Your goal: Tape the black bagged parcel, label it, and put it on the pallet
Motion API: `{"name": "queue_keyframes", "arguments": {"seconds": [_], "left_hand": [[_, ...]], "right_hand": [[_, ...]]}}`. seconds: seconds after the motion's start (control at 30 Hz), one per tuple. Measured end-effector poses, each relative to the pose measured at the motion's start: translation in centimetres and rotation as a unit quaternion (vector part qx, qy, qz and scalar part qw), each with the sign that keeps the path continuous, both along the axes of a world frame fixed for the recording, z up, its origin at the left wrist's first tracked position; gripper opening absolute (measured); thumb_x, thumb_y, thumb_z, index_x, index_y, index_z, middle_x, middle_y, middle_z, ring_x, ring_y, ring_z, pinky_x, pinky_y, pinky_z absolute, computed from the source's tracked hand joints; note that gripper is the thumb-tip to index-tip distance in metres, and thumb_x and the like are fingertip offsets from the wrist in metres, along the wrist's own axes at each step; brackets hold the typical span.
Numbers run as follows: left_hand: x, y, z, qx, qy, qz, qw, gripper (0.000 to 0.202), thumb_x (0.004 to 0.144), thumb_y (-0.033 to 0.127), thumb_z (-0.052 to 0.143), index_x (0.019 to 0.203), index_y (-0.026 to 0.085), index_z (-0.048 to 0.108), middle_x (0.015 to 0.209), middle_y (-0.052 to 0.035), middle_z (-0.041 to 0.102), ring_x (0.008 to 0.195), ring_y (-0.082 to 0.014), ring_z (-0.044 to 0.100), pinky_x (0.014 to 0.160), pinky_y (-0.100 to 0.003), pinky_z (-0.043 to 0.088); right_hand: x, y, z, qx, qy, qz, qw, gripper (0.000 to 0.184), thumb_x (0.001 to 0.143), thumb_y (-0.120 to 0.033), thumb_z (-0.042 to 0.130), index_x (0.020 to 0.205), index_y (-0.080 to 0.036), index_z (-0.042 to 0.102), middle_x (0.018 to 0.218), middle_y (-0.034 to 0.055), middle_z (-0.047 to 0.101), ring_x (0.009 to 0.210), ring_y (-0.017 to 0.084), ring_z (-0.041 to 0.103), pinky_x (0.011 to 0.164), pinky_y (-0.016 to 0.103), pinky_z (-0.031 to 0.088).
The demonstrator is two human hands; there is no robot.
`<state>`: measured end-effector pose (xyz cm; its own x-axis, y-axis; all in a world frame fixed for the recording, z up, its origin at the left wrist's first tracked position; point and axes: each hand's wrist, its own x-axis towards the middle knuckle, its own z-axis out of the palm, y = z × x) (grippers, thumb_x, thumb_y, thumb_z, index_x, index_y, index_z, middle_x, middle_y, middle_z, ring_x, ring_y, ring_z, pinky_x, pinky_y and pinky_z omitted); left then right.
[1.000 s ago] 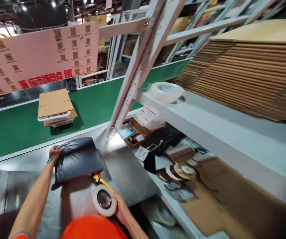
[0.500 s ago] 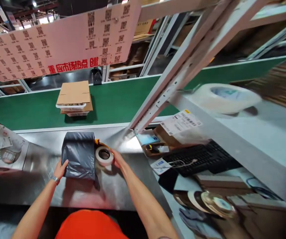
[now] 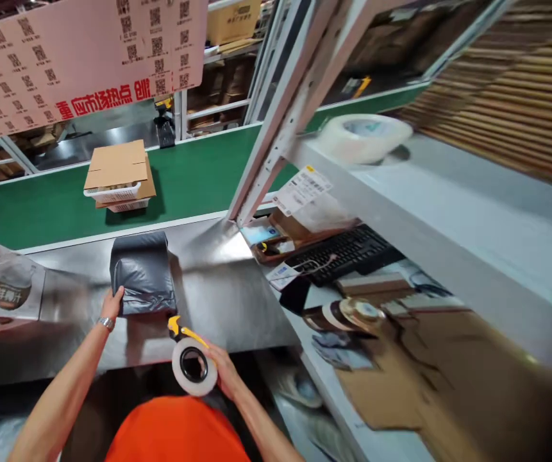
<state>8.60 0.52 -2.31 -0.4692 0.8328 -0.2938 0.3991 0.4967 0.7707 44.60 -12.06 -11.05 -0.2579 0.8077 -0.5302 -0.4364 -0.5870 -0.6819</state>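
Note:
A dark grey plastic-wrapped parcel (image 3: 142, 273) lies on the shiny steel table (image 3: 218, 301). My left hand (image 3: 111, 304) presses its fingers against the parcel's near left corner. My right hand (image 3: 222, 371) grips a tape dispenser (image 3: 193, 363) with a white tape roll and a yellow handle, pulled back to the table's near edge just below the parcel. Clear tape between dispenser and parcel cannot be made out.
A green conveyor belt (image 3: 199, 176) runs behind the table, carrying a cardboard box on a white basket (image 3: 118, 174). A white shelf (image 3: 429, 199) with a tape roll (image 3: 363, 137) juts in at right. Below lie a keyboard (image 3: 343, 253), tape rolls (image 3: 347, 314) and cardboard. A printed box (image 3: 1, 285) lies at left.
My right hand has drawn the tape dispenser from beside the parcel's right edge back toward me, to the table's near edge. My left hand stays on the parcel's left corner.

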Motion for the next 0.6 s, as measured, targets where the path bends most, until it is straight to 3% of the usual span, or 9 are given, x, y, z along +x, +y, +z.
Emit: {"name": "queue_keyframes", "arguments": {"seconds": [0.2, 0.3, 0.37, 0.47, 0.53, 0.6], "left_hand": [[7.9, -2.7, -3.3, 0.008, -0.011, -0.009, 1.0, 0.07, 0.113, 0.047, 0.032, 0.17, 0.007, 0.037, 0.178, -0.0182, 0.045, 0.166, -0.0221, 0.043, 0.134, -0.031, 0.036], [10.0, -2.9, -3.8, -0.013, -0.004, -0.01, 1.0, 0.075, 0.113, 0.047, 0.032, 0.172, 0.002, 0.027, 0.18, -0.0246, 0.038, 0.168, -0.026, 0.039, 0.137, -0.035, 0.033], [10.2, -2.6, -3.5, -0.028, 0.003, -0.021, 0.999, 0.075, 0.113, 0.046, 0.031, 0.172, -0.001, 0.024, 0.179, -0.0287, 0.038, 0.168, -0.0282, 0.04, 0.136, -0.038, 0.034], [9.6, -2.1, -2.8, -0.054, 0.017, -0.04, 0.998, 0.075, 0.112, 0.046, 0.034, 0.167, -0.004, 0.031, 0.174, -0.0344, 0.042, 0.167, -0.0323, 0.04, 0.134, -0.042, 0.036], [9.1, -1.9, -2.3, -0.076, 0.028, -0.05, 0.995, 0.073, 0.11, 0.05, 0.038, 0.16, -0.004, 0.043, 0.168, -0.0388, 0.049, 0.165, -0.0401, 0.042, 0.133, -0.053, 0.037], [8.7, -1.8, -2.0, -0.089, 0.041, -0.06, 0.993, 0.071, 0.108, 0.054, 0.042, 0.149, -0.003, 0.055, 0.162, -0.0418, 0.052, 0.163, -0.0482, 0.042, 0.131, -0.066, 0.034]], "right_hand": [[-1.4, -0.3, -0.2, -0.022, -0.072, -0.24, 0.968, 0.053, 0.063, -0.047, 0.091, 0.106, -0.017, 0.086, 0.102, 0.0082, 0.087, 0.092, 0.029, 0.079, 0.079, 0.037, 0.065], [-3.1, -2.8, -0.4, -0.011, -0.094, -0.292, 0.952, 0.057, 0.065, -0.05, 0.089, 0.111, -0.016, 0.085, 0.102, 0.0072, 0.087, 0.093, 0.029, 0.078, 0.08, 0.037, 0.065], [-5.4, -5.6, -0.7, 0.003, -0.098, -0.278, 0.955, 0.061, 0.069, -0.054, 0.088, 0.117, -0.017, 0.085, 0.108, 0.008, 0.087, 0.104, 0.031, 0.079, 0.091, 0.04, 0.065], [-8.8, -9.3, -1.2, 0.038, -0.103, -0.196, 0.974, 0.067, 0.074, -0.06, 0.087, 0.128, -0.02, 0.084, 0.125, 0.0088, 0.086, 0.118, 0.035, 0.077, 0.108, 0.047, 0.06], [-10.5, -10.0, -1.0, 0.075, -0.116, -0.116, 0.984, 0.069, 0.076, -0.062, 0.086, 0.132, -0.022, 0.083, 0.128, 0.0092, 0.085, 0.121, 0.038, 0.075, 0.111, 0.051, 0.057], [-11.9, -8.7, 0.0, 0.118, -0.146, -0.062, 0.98, 0.067, 0.079, -0.064, 0.083, 0.132, -0.023, 0.084, 0.129, 0.0094, 0.084, 0.123, 0.039, 0.074, 0.113, 0.053, 0.056]]}}
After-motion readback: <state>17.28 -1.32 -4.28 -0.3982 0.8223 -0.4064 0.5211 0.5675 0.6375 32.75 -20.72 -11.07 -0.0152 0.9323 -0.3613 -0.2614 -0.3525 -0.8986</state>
